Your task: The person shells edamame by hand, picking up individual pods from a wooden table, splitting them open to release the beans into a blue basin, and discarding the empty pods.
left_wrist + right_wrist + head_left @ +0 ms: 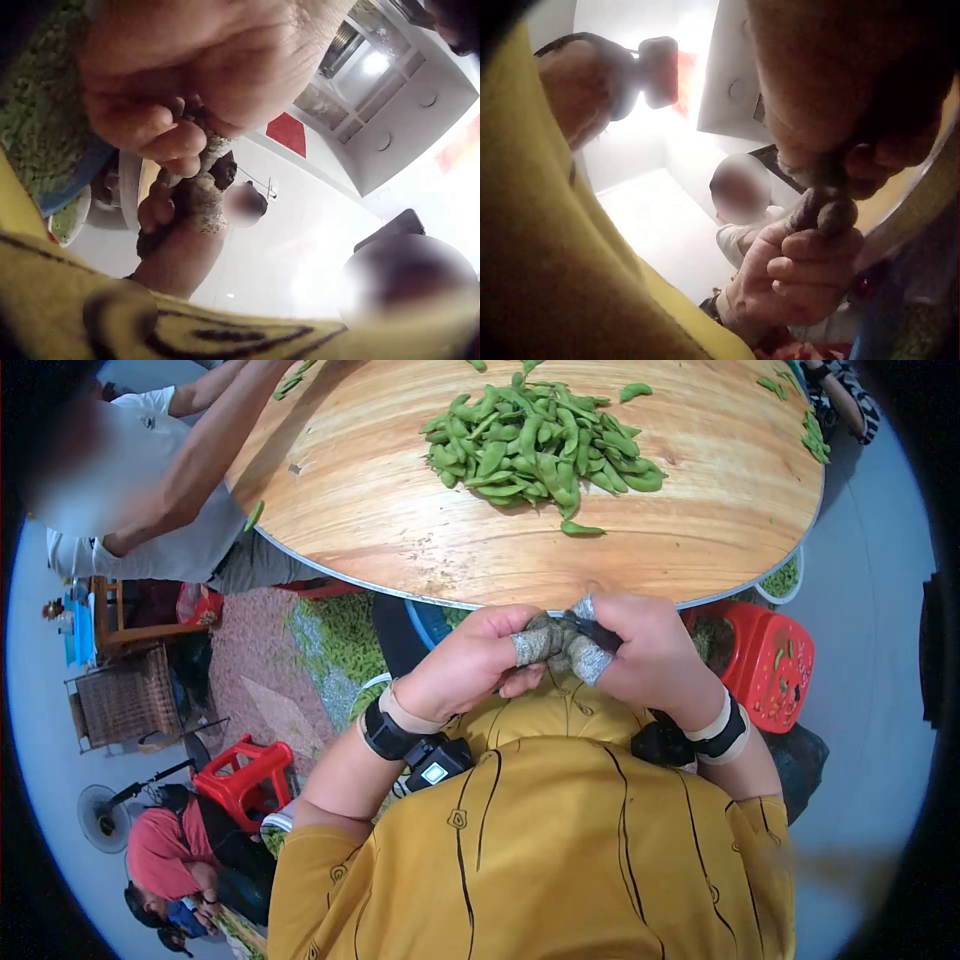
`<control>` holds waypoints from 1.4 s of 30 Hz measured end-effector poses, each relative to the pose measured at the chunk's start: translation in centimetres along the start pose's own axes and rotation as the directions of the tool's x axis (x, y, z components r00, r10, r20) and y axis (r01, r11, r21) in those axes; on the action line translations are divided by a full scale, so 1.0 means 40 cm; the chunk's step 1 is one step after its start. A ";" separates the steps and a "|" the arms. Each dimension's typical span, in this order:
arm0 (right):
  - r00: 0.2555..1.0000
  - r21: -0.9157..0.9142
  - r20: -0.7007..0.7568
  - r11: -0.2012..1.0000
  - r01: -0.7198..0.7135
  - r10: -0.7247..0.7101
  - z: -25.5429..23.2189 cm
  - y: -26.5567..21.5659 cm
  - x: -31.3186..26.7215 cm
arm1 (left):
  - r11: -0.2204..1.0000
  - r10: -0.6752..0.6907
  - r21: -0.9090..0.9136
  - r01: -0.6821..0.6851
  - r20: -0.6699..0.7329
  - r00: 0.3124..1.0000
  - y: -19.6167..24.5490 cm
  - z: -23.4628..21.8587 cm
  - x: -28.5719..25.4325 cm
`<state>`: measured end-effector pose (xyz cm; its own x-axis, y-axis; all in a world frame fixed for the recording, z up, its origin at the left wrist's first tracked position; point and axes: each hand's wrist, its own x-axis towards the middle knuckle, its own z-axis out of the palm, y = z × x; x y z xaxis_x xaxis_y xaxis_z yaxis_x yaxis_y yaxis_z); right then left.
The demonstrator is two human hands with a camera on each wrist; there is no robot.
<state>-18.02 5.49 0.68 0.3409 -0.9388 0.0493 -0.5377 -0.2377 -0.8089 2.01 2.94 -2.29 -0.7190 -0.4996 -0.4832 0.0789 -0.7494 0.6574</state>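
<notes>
The left hand (455,668) and right hand (655,650) met, fingers curled, contents unclear; the green pods (530,445) seemed light, pliable, best pinched mid-length.

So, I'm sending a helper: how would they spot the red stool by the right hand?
Start at the wooden table bearing heaped green pods. Just past the right hand is the red stool. Another red stool sits far left; this one's seat holds green bits.
</notes>
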 end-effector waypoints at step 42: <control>0.968 0.401 0.047 0.883 -0.244 0.247 -0.006 -0.020 -0.018 | 0.887 0.388 0.366 -0.281 -0.261 0.884 0.019 0.053 0.018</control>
<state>-18.03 6.32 1.45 0.2335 -0.9557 -0.1792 -0.2491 0.1194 -0.9611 0.08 2.93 -0.91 -0.4245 -0.8457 -0.3233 0.0195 -0.3655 0.9306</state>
